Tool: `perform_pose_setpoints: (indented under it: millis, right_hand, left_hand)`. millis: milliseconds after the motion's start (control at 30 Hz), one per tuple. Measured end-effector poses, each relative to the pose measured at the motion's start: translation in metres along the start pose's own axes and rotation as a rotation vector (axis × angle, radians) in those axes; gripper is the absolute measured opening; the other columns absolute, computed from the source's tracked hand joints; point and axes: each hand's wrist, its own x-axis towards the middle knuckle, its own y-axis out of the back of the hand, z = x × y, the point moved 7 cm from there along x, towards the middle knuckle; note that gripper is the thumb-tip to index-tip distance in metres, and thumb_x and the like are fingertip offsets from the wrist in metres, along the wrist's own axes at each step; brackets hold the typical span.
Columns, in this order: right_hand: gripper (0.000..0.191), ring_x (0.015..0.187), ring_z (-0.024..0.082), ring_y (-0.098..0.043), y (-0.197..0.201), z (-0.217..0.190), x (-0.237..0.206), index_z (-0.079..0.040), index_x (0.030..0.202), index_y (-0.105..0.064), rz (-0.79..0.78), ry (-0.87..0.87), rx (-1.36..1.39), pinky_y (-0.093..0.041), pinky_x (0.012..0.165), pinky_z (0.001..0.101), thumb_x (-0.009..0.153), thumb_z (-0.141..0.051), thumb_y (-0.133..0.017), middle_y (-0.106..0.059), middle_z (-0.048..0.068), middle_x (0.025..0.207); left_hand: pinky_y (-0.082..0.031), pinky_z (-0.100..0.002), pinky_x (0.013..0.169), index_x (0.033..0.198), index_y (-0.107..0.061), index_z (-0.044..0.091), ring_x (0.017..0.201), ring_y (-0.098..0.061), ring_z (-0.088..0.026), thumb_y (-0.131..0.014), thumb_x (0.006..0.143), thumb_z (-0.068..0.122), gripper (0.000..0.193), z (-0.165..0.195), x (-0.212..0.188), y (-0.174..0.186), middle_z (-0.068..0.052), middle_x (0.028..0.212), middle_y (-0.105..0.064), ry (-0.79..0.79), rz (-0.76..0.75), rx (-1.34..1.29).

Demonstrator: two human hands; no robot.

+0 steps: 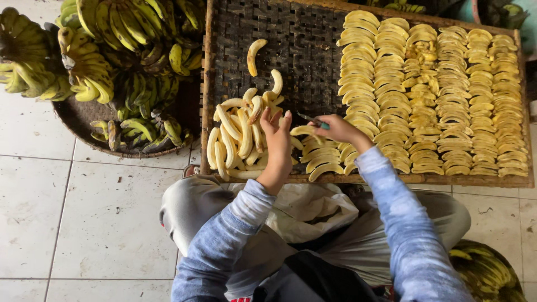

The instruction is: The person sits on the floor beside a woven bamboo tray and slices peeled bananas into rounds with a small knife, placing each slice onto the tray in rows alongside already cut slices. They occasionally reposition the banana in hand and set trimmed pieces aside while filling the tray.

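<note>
Over our blue sleeves [414,240], we are steadying the peeled bananas [238,137] with our open left hand [278,142] while our right hand [338,130] is gripping a knife [312,120], with sliced rows [436,100] already filling half the woven tray [296,50] and unpeeled bunches [112,56] waiting.

The woven tray [313,39] is dark brown with a basket-weave pattern inside a lighter brown wooden frame. On the tray's right part, the sliced bananas [436,100] are golden yellow, set in neat overlapping columns. At the tray's near left corner, the peeled bananas [238,137] are pale cream. Left of the tray, the unpeeled bunches [112,50] are yellow-green with black blotches. The knife [314,121] has a teal handle. The sleeves [403,223] are mottled blue and white. The floor [67,223] is off-white tile with grey grout lines.
</note>
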Motion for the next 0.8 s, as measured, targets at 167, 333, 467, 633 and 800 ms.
perform_pose_setpoints:
  millis: [167,333,467,633,800]
  right_hand:
    - [0.027,0.087,0.014,-0.07,0.023,0.001,0.018,-0.006,0.111,-0.076,-0.057,0.01,-0.236,-0.053,0.081,0.0358,0.092,-0.025,-0.074,-0.077,0.005,0.097]
    - [0.025,0.087,0.02,-0.068,0.021,-0.001,0.024,-0.004,0.109,-0.076,0.015,-0.062,-0.074,-0.054,0.08,0.0363,0.092,-0.022,-0.076,-0.078,0.008,0.094]
    - [0.022,0.084,0.021,-0.07,0.017,0.011,0.021,-0.007,0.105,-0.079,0.074,-0.282,-0.159,-0.053,0.079,0.0361,0.089,-0.021,-0.08,-0.078,0.007,0.093]
    - [0.02,0.08,0.016,-0.071,0.017,-0.009,0.016,-0.006,0.102,-0.079,0.165,-0.008,-0.191,-0.055,0.077,0.0342,0.085,-0.017,-0.081,-0.078,0.01,0.09]
    - [0.019,0.078,0.021,-0.067,0.005,-0.024,0.002,-0.009,0.104,-0.077,0.432,-0.107,-0.372,-0.052,0.07,0.0378,0.089,-0.02,-0.08,-0.073,0.011,0.092]
  left_hand:
    - [-0.039,-0.034,0.114,0.153,-0.028,0.006,0.133,-0.054,-0.023,-0.061,0.099,0.015,0.064,0.005,0.013,0.017,-0.016,0.146,-0.055,0.004,0.021,-0.073]
    - [-0.041,-0.033,0.112,0.149,-0.034,0.006,0.132,-0.054,-0.021,-0.061,0.099,0.015,0.057,0.011,0.015,0.019,-0.014,0.144,-0.056,0.029,0.019,-0.115]
    - [-0.043,-0.03,0.101,0.147,-0.037,0.009,0.129,-0.055,-0.019,-0.061,0.098,0.02,0.055,0.015,0.011,0.023,-0.012,0.143,-0.058,0.146,0.053,-0.065]
    - [-0.045,-0.033,0.097,0.146,-0.043,0.007,0.118,-0.055,-0.019,-0.064,0.098,0.02,0.054,0.032,0.011,0.023,-0.009,0.137,-0.059,0.14,0.084,-0.121]
    - [-0.047,-0.032,0.093,0.142,-0.043,0.009,0.12,-0.058,-0.017,-0.065,0.097,0.021,0.051,0.044,0.014,0.029,-0.007,0.135,-0.061,0.126,0.086,-0.227]
